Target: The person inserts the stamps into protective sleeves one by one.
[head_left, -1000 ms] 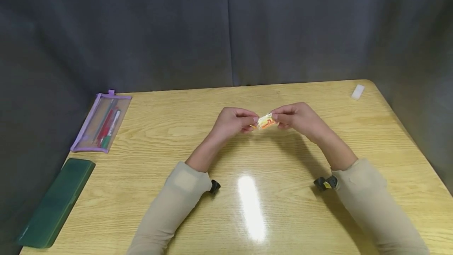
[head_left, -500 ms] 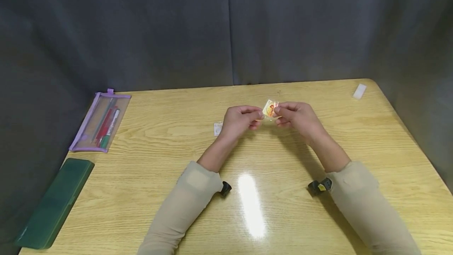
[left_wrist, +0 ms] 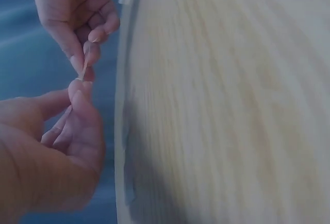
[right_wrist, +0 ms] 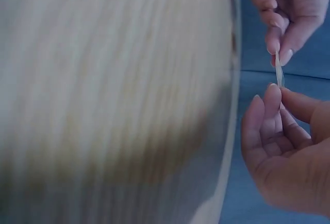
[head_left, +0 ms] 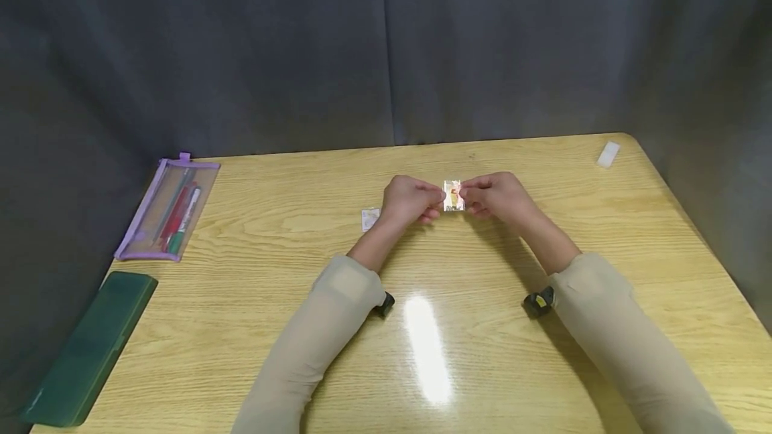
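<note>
Between both hands is a small, flat, shiny packet (head_left: 454, 195) with yellow and red print, held up over the far half of the table. My left hand (head_left: 407, 199) pinches its left edge between thumb and forefinger; the right hand (head_left: 496, 193) pinches the opposite edge the same way. The right wrist view shows the packet (right_wrist: 279, 72) edge-on as a thin pale strip, taut between the fingertips. A small whitish printed square (head_left: 370, 220) lies on the table beside my left hand, partly covered by it.
At the left edge lie a mesh pouch (head_left: 145, 220) with purple trim, holding several pens, and a dark green case (head_left: 90, 350). A small white block (head_left: 608, 155) sits at the far right corner. A dark curtain (head_left: 386, 52) hangs behind the wooden table (head_left: 289, 327).
The packet has turned from slanted to upright and faces the head camera more squarely. My left hand has shifted right, revealing the whitish square; the right forearm has drawn slightly left.
</note>
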The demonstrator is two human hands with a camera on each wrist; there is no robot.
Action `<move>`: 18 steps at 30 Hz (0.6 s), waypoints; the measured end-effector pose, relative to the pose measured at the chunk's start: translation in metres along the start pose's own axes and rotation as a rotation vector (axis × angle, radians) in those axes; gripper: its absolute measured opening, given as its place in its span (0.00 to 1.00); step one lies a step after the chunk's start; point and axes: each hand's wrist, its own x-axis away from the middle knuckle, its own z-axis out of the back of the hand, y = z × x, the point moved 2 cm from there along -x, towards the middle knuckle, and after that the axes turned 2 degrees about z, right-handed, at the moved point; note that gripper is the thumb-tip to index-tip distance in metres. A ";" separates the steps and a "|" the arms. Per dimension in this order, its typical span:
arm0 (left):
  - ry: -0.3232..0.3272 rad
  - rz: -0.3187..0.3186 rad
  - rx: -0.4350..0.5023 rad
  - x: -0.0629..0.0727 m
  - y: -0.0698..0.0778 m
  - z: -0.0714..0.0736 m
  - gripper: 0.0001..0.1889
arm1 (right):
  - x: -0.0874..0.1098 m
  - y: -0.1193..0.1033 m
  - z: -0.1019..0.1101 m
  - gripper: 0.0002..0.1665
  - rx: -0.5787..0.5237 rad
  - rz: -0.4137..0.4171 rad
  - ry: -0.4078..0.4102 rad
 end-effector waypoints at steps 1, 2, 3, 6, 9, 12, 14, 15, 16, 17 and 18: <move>0.015 0.003 -0.023 -0.002 0.000 -0.001 0.06 | -0.003 0.001 -0.001 0.21 0.017 -0.010 0.001; 0.026 0.007 -0.044 -0.004 0.001 -0.003 0.06 | -0.005 0.002 -0.001 0.21 0.034 -0.021 -0.001; 0.036 0.013 -0.064 -0.005 0.001 -0.004 0.05 | -0.007 0.002 -0.001 0.21 0.049 -0.032 -0.008; 0.052 0.038 -0.120 -0.010 0.003 -0.009 0.05 | -0.013 0.003 0.000 0.21 0.102 -0.047 -0.026; 0.049 0.065 -0.178 -0.014 0.006 -0.012 0.05 | -0.015 0.004 0.004 0.21 0.133 -0.059 -0.036; 0.045 0.073 -0.218 -0.015 0.007 -0.014 0.05 | -0.017 0.006 0.006 0.20 0.139 -0.078 -0.036; 0.049 0.079 -0.225 -0.014 0.006 -0.014 0.05 | -0.018 0.006 0.006 0.20 0.141 -0.088 -0.039; 0.055 0.082 -0.224 -0.014 0.005 -0.013 0.05 | -0.018 0.007 0.005 0.20 0.147 -0.089 -0.040; 0.059 0.082 -0.220 -0.014 0.004 -0.013 0.05 | -0.018 0.007 0.005 0.20 0.152 -0.087 -0.041; 0.063 0.081 -0.221 -0.014 0.003 -0.013 0.05 | -0.018 0.007 0.004 0.19 0.158 -0.084 -0.042; 0.064 0.084 -0.220 -0.014 0.002 -0.013 0.04 | -0.017 0.006 0.004 0.19 0.166 -0.079 -0.040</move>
